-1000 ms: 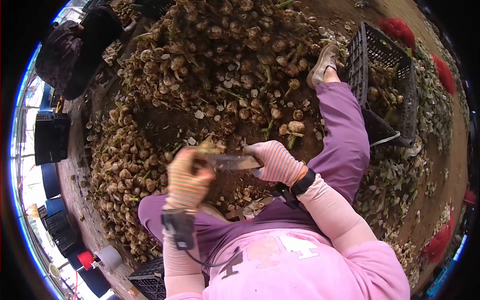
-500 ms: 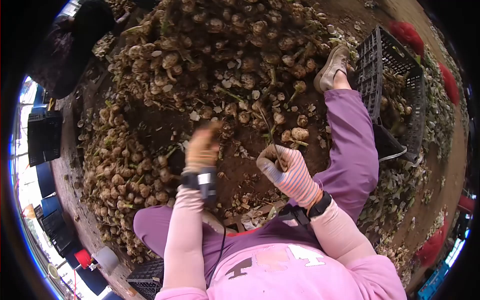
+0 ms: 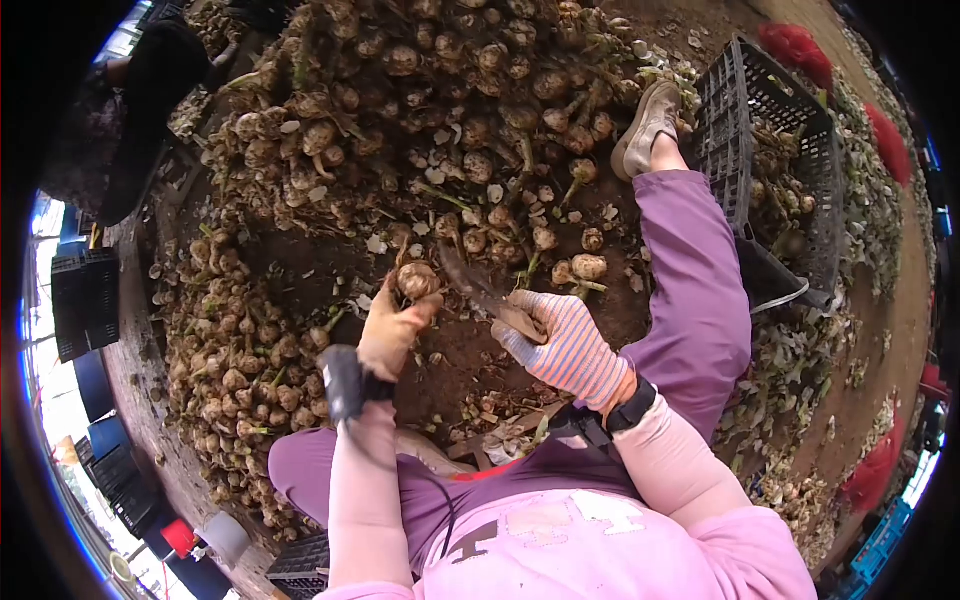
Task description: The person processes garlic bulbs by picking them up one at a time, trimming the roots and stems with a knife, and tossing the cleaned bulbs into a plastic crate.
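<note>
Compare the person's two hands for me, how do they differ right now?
The left hand grips a garlic bulb, while the right hand holds a knife. The left hand's glove looks tan and soiled; the right hand's glove shows clear pink and blue stripes. The left hand is raised toward the pile; the right hand sits lower, nearer the purple trouser leg. Both are gloved, with a dark strap at the wrist.

A second ago the left hand (image 3: 392,335) in its orange striped glove and the right hand (image 3: 560,345) in its pink striped glove met at one spot, with the grey-bladed knife (image 3: 487,295) lying level between them. Half a second ago the left hand reached out to the heap. Now it is back, holding up a round, soil-dusted garlic bulb (image 3: 417,280), and the right hand's knife slants toward that bulb.
</note>
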Demonstrator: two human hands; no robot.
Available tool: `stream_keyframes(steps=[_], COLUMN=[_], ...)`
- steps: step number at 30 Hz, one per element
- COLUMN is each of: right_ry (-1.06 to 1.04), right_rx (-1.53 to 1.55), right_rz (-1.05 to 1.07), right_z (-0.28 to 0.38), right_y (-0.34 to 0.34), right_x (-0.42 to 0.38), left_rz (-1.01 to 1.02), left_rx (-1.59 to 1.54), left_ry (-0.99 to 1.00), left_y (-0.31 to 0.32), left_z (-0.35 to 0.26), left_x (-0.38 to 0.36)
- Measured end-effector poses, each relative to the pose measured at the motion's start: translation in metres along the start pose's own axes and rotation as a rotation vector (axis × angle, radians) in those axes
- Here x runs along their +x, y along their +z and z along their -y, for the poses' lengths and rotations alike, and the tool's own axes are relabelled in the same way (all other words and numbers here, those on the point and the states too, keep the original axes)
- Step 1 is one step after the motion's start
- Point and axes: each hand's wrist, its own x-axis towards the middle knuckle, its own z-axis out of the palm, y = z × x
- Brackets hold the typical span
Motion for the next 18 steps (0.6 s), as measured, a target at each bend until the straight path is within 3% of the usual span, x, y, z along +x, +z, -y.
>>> stream_keyframes(steps=[1,4,5,8,9,10,12,14,17,18], right_ry=[0.004,-0.11,-0.128,-0.247,-0.253,-0.253,-0.341,-0.343,-0.347,-0.34], right_rx=[-0.168,-0.43,-0.49,-0.534,-0.552,-0.552,-0.508,-0.481,-0.538,-0.536], right_rz=[0.071,0.116,0.186,0.226,0.262,0.259,0.271,0.247,0.29,0.287], right_z=[0.006,0.005,0.011,0.027,0.029,0.03,0.028,0.026,0.025,0.023], right_y=[-0.005,-0.004,-0.005,-0.004,-0.003,-0.002,-0.001,-0.001,-0.004,-0.004], right_x=[0.0,-0.008,-0.01,-0.02,-0.022,-0.023,-0.026,-0.028,-0.029,-0.029], left_rz=[0.075,0.178,0.212,0.195,0.224,0.227,0.205,0.166,0.198,0.137], left_rx=[0.244,0.492,0.341,0.379,0.721,0.724,1.024,0.917,1.016,0.96], left_ry=[0.113,0.269,0.202,0.116,0.345,0.346,0.397,0.304,0.406,0.311], left_y=[0.024,0.067,0.066,0.074,0.079,0.082,0.088,0.092,0.096,0.105], left_z=[-0.013,-0.039,-0.041,-0.038,-0.031,-0.03,-0.03,-0.027,-0.026,-0.029], left_x=[-0.024,-0.077,-0.086,-0.107,-0.112,-0.116,-0.124,-0.128,-0.135,-0.14])
